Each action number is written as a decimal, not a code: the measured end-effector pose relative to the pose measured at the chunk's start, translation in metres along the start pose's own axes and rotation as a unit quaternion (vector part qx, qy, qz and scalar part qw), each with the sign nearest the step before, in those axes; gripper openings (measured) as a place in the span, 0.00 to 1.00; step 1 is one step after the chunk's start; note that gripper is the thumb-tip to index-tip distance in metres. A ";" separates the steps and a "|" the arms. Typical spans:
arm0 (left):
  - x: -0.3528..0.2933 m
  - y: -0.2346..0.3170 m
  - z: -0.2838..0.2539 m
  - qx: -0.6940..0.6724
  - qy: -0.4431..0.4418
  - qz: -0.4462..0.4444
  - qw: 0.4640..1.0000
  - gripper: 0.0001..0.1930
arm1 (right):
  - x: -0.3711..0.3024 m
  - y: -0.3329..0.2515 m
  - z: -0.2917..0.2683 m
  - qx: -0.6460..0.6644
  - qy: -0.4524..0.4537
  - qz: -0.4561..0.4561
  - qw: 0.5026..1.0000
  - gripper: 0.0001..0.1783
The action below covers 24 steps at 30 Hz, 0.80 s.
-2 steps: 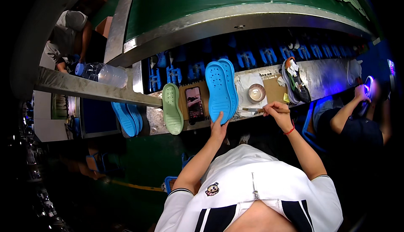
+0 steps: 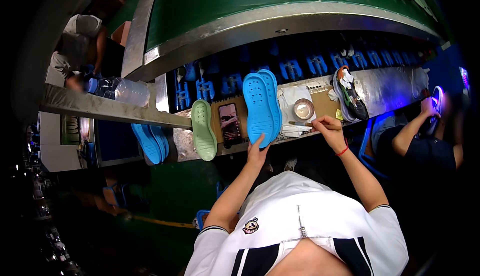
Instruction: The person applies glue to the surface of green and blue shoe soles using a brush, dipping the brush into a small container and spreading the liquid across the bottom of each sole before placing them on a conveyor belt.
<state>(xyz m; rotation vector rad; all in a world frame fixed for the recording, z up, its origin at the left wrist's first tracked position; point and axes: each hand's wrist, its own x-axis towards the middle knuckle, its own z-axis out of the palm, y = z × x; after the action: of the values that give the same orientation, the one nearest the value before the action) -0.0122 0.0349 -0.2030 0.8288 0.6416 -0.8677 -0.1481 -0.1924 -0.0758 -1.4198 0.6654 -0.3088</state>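
Observation:
My left hand [image 2: 258, 148] grips the near end of a pair of stacked blue shoe soles [image 2: 261, 105] that lie on the workbench [image 2: 385, 93]. In my right hand [image 2: 329, 124] is a thin brush [image 2: 300, 123], its tip pointing left toward the blue soles. Just beyond the brush stands a small round glue pot [image 2: 303, 109] on a white cloth [image 2: 289, 101].
A light green sole [image 2: 203, 129] and a dark phone [image 2: 230, 124] lie left of the blue soles. More blue soles [image 2: 150, 142] hang further left. A black sneaker upper [image 2: 351, 93] sits at the right. A co-worker's arm [image 2: 412, 128] reaches in at right; another person [image 2: 80, 46] stands at far left.

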 end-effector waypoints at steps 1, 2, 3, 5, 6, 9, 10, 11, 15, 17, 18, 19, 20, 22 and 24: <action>-0.007 0.004 0.000 0.055 -0.013 -0.004 0.998 0.24 | 0.005 0.003 -0.002 -0.022 0.009 -0.014 1.000 0.08; -0.016 0.011 -0.002 0.134 -0.003 -0.015 0.991 0.24 | 0.010 0.006 -0.003 -0.045 0.018 -0.027 0.998 0.08; -0.026 0.022 -0.005 0.211 0.007 -0.024 0.977 0.25 | 0.015 0.010 -0.004 -0.067 0.026 -0.041 0.997 0.08; -0.025 0.041 -0.034 0.392 0.060 0.225 0.890 0.32 | 0.025 0.018 -0.008 -0.119 0.053 -0.062 0.990 0.08; -0.023 0.056 -0.044 0.498 0.118 0.348 0.786 0.36 | 0.029 0.023 -0.012 -0.146 0.069 -0.071 0.984 0.08; -0.019 0.118 -0.072 0.633 0.343 0.389 0.575 0.45 | 0.038 0.033 -0.019 -0.200 0.104 -0.089 0.970 0.08; -0.012 0.136 -0.086 0.613 0.396 0.314 0.608 0.45 | 0.041 0.038 -0.021 -0.211 0.106 -0.094 0.967 0.08; 0.005 0.157 -0.153 0.606 0.362 0.374 0.601 0.42 | 0.048 0.039 -0.013 -0.216 0.092 -0.108 0.966 0.08; -0.001 0.174 -0.132 0.441 0.248 0.179 0.844 0.21 | 0.047 0.044 -0.020 -0.249 0.100 -0.108 0.957 0.08; -0.015 0.192 -0.138 0.305 0.096 0.126 0.939 0.19 | 0.047 0.040 -0.014 -0.237 0.098 -0.109 0.960 0.08; -0.022 0.198 -0.140 0.228 0.016 0.097 0.969 0.18 | 0.047 0.039 -0.013 -0.239 0.091 -0.102 0.961 0.08; -0.031 0.197 -0.128 0.209 -0.017 0.104 0.972 0.18 | 0.047 0.040 -0.014 -0.242 0.088 -0.091 0.962 0.09; -0.041 0.194 -0.117 0.189 -0.051 0.111 0.974 0.19 | 0.047 0.040 -0.015 -0.246 0.085 -0.081 0.962 0.09; -0.070 0.180 -0.081 0.152 -0.112 0.150 0.970 0.23 | 0.045 0.040 -0.018 -0.228 0.088 -0.080 0.966 0.09; -0.095 0.165 -0.048 0.234 -0.137 0.158 0.949 0.24 | 0.043 0.032 -0.017 -0.202 0.095 -0.085 0.971 0.09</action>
<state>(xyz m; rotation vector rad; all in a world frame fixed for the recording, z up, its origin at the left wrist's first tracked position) 0.0733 0.1764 -0.0961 1.1741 0.0447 -0.8292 -0.1310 -0.2260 -0.1171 -1.8595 0.7952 -0.4668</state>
